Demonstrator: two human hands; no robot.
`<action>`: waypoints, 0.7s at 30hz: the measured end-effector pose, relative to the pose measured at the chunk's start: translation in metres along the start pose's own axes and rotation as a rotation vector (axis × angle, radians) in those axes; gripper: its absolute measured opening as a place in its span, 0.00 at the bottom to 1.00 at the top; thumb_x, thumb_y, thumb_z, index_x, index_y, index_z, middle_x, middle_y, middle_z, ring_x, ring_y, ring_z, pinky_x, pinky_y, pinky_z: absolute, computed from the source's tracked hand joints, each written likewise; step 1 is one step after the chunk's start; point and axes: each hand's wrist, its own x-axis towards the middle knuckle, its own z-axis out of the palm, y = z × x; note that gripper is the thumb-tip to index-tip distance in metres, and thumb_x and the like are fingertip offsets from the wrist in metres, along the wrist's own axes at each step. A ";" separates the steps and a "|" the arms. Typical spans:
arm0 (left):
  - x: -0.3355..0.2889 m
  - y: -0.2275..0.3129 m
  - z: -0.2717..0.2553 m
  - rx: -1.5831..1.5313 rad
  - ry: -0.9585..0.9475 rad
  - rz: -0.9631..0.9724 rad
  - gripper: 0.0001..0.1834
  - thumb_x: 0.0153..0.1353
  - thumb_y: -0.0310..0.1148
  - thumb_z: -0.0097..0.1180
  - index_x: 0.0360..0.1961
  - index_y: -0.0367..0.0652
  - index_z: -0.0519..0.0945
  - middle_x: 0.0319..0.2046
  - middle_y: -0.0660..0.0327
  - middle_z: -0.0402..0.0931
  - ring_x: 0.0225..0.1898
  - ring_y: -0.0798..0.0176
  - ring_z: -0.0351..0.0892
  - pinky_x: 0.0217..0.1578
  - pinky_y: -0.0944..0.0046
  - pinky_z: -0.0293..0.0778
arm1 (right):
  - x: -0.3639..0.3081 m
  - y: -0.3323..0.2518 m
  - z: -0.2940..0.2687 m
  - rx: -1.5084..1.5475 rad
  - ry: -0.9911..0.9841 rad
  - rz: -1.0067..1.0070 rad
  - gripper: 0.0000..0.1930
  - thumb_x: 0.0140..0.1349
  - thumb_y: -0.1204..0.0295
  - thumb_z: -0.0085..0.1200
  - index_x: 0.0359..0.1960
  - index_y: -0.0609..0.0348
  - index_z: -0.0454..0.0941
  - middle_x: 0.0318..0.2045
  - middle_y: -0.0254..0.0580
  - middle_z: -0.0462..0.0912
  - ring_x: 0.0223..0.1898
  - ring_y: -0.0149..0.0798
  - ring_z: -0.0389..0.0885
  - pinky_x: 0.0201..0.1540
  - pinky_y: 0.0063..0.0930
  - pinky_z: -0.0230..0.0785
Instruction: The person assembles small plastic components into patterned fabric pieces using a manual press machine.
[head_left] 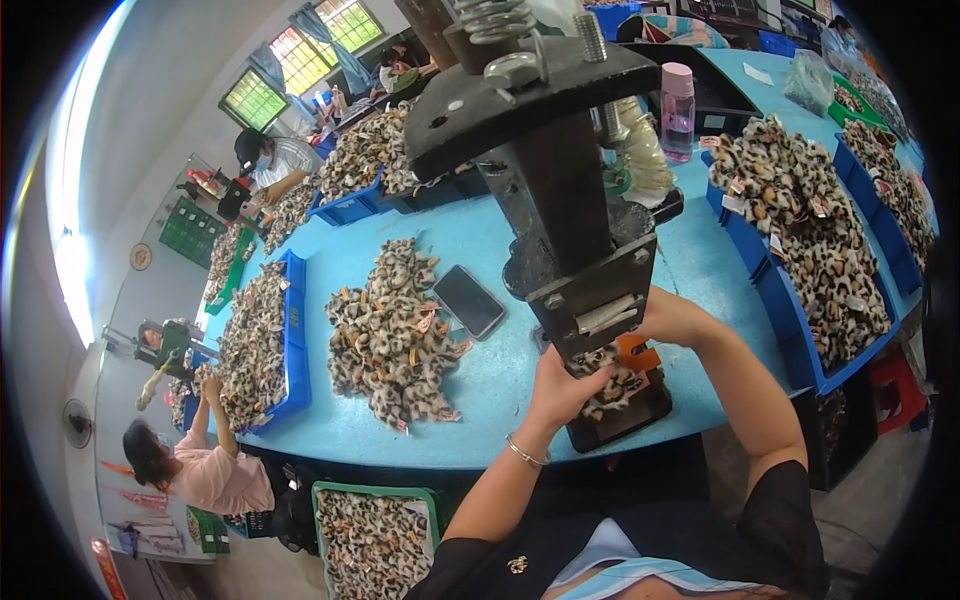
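A small spotted plush piece [606, 398], white, black and tan, lies on the dark base [625, 425] of a black bench press. My left hand [562, 388] is closed on its left side, thumb laid over the fur. Right above the plush is the press head [590, 300], a heavy plate with bolts. My right hand [668, 318] reaches in from the right beside an orange part [636, 353] at the press; its fingers are hidden behind the press head, so its grip does not show.
Left of the press lie a plush pile [390, 340] and a phone [470, 302]. Blue bins of plush stand at left [292, 340] and right [765, 300]. A pink-capped bottle [678, 115] is behind the press. A green crate [432, 500] sits below the table edge. Co-workers [205, 470] sit at left.
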 end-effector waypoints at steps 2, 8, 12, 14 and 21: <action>0.001 -0.002 -0.003 0.024 -0.009 -0.021 0.21 0.48 0.26 0.66 0.44 0.34 0.75 0.39 0.60 0.80 0.41 0.70 0.78 0.43 0.68 0.74 | 0.004 -0.033 0.001 0.026 -0.216 0.289 0.18 0.51 0.59 0.64 0.35 0.61 0.79 0.25 0.32 0.76 0.28 0.28 0.72 0.32 0.19 0.65; 0.001 0.001 0.000 -0.003 0.004 0.016 0.21 0.46 0.25 0.67 0.43 0.33 0.78 0.38 0.60 0.80 0.40 0.69 0.78 0.43 0.68 0.75 | 0.001 -0.045 0.015 0.019 -0.169 0.034 0.17 0.50 0.62 0.65 0.36 0.61 0.79 0.26 0.31 0.76 0.29 0.25 0.71 0.33 0.21 0.65; -0.003 -0.001 0.002 0.019 0.077 0.037 0.18 0.45 0.28 0.67 0.38 0.32 0.80 0.36 0.60 0.81 0.37 0.72 0.77 0.39 0.70 0.74 | -0.023 -0.014 0.058 0.148 0.274 -0.145 0.08 0.53 0.74 0.62 0.33 0.64 0.77 0.25 0.31 0.76 0.27 0.24 0.71 0.31 0.19 0.65; -0.003 0.001 0.003 0.024 0.085 0.048 0.17 0.45 0.29 0.67 0.37 0.31 0.81 0.35 0.60 0.81 0.35 0.73 0.77 0.37 0.71 0.74 | -0.028 -0.005 0.074 0.203 0.361 -0.121 0.08 0.54 0.75 0.61 0.32 0.64 0.77 0.24 0.30 0.75 0.26 0.23 0.70 0.30 0.18 0.65; -0.002 0.002 0.002 0.154 0.085 0.021 0.22 0.44 0.33 0.69 0.37 0.28 0.80 0.39 0.55 0.80 0.38 0.71 0.77 0.39 0.70 0.74 | -0.027 -0.050 0.037 0.069 0.993 -0.544 0.17 0.59 0.81 0.53 0.50 0.62 0.69 0.40 0.33 0.67 0.35 0.23 0.66 0.37 0.16 0.64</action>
